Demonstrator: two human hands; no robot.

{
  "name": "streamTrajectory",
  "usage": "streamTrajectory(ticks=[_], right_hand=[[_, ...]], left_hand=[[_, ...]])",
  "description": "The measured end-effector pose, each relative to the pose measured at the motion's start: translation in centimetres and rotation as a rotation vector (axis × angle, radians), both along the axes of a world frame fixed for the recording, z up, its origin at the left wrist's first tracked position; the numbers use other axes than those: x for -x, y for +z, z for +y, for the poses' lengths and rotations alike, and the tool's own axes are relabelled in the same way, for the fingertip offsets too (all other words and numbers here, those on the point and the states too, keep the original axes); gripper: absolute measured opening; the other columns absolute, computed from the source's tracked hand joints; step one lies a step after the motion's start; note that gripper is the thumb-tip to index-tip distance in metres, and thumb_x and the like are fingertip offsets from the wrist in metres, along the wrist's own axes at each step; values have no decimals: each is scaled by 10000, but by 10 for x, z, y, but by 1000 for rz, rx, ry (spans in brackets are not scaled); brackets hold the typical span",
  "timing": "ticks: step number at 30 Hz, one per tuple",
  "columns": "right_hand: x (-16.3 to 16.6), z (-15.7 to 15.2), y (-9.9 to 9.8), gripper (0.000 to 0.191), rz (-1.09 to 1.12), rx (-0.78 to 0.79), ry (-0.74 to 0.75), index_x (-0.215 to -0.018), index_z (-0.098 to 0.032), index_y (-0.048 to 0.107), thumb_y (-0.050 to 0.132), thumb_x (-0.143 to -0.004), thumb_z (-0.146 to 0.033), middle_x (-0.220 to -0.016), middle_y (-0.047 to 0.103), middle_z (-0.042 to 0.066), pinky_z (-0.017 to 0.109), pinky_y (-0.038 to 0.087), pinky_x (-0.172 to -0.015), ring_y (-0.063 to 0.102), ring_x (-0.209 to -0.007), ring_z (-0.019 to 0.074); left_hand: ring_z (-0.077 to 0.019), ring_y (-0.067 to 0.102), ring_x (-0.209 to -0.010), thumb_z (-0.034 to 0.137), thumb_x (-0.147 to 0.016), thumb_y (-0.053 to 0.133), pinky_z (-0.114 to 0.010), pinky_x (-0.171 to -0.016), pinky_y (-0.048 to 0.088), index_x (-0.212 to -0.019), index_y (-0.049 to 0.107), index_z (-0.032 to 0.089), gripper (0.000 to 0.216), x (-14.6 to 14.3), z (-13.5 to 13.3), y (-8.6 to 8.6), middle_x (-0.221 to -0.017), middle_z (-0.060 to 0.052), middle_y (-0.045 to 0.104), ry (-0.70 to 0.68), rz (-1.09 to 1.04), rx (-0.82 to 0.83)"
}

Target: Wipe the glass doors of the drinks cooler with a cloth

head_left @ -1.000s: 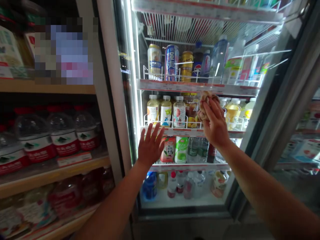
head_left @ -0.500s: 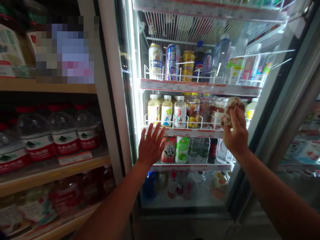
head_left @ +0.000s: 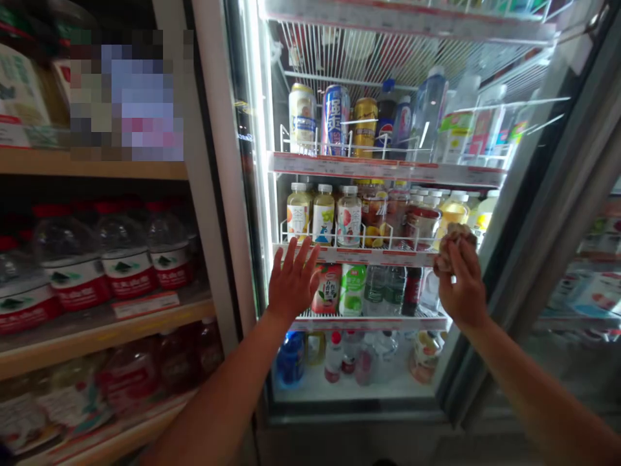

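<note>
A crumpled, brownish cloth (head_left: 455, 241) is bunched in my right hand (head_left: 463, 285), whose fingers press it toward the right side of the glass door (head_left: 339, 359) of a lit drinks fridge. My left hand (head_left: 293, 278) has its fingers spread, palm toward the glass near the left side. Behind the left fingertips stand white-capped juice bottles (head_left: 323, 217) on a wire shelf (head_left: 383, 257). Below them are a red carton (head_left: 328, 289) and a green carton (head_left: 353, 289). Pale yellow bottles (head_left: 453, 210) show just above the cloth.
Left of the fridge, a wooden shelf (head_left: 97, 335) holds several red-capped water bottles (head_left: 127, 265). Cans (head_left: 336, 121) and tall bottles line the fridge's upper shelf. A metal door frame (head_left: 548, 246) rises on the right, with another glass-fronted section beyond it.
My right hand has moved down with the cloth, uncovering the yellow bottles behind it. My left hand stays in nearly the same place.
</note>
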State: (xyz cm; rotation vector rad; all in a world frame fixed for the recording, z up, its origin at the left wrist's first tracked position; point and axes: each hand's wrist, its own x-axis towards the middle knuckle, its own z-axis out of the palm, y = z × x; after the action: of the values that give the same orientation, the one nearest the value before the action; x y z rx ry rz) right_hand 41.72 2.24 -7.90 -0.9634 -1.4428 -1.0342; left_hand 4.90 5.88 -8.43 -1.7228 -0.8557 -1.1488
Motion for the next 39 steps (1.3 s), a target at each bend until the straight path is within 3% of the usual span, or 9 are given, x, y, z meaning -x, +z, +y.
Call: streamTrajectory(ticks=[3,9,15,21,25,28,31,36,39], right_hand=[[5,-6,-13,671,-115,30,-3,-1542,-263,323,583,-930,-176,-1565,401,126,580,441,-1132,394,-1438,337],[23,-17,-57,681,-638,310,105,-1535,-246,337,453,-909,-6,-1473,537,51,495,351,-1227,423,-1427,243],[47,-15,-49,709,-449,268,104,-1559,-259,276,452,-912,-29,-1490,515,71,533,356,-1212,384,-1451,267],[93,-18,-60,619,-737,375,219,-1530,-190,341,412,-929,-62,-1477,533,51,443,324,-1229,361,-1462,201],[112,-14,-59,643,-584,356,178,-1523,-181,362,403,-899,-33,-1518,483,55,477,269,-1243,328,-1478,226],[122,-11,-57,646,-597,323,219,-1516,-170,376,394,-887,-23,-1495,512,44,470,243,-1252,336,-1473,224],[128,-9,-51,662,-629,345,272,-1524,-205,362,392,-888,-24,-1482,529,23,451,274,-1244,365,-1459,203],[132,-3,-38,716,-392,284,224,-1555,-279,284,426,-899,-29,-1514,489,29,487,311,-1226,359,-1466,226],[138,-1,-24,718,-423,280,222,-1560,-284,266,447,-908,-44,-1514,490,23,481,305,-1233,360,-1466,227]], left_hand=[[-259,119,-1529,300,-948,554,-469,-1263,111,-1584,124,227,771,0,-1,1,-1606,-80,275,-6,2,-12],[-257,131,-1528,299,-953,544,-467,-1262,111,-1585,117,224,766,0,-1,1,-1603,-83,286,-8,5,-8],[-262,125,-1530,305,-951,550,-477,-1261,109,-1584,129,224,764,0,0,0,-1603,-85,292,-11,3,-3],[-263,132,-1530,305,-957,541,-481,-1256,127,-1585,123,219,759,0,1,0,-1604,-90,288,-13,7,-6],[-271,136,-1530,309,-955,543,-487,-1254,129,-1583,142,210,751,0,1,-1,-1604,-92,293,-10,11,-9],[-267,131,-1532,312,-958,537,-487,-1254,128,-1583,144,210,745,0,1,-2,-1604,-88,296,-10,9,-4],[-260,127,-1533,314,-958,540,-481,-1255,128,-1581,152,203,742,0,1,-2,-1598,-89,307,-6,6,-7],[-253,121,-1533,312,-961,537,-470,-1260,113,-1580,161,196,733,0,1,-1,-1597,-87,307,4,4,-33],[-261,135,-1532,316,-958,544,-470,-1259,122,-1578,170,186,736,0,1,-1,-1596,-87,308,10,8,-40]])
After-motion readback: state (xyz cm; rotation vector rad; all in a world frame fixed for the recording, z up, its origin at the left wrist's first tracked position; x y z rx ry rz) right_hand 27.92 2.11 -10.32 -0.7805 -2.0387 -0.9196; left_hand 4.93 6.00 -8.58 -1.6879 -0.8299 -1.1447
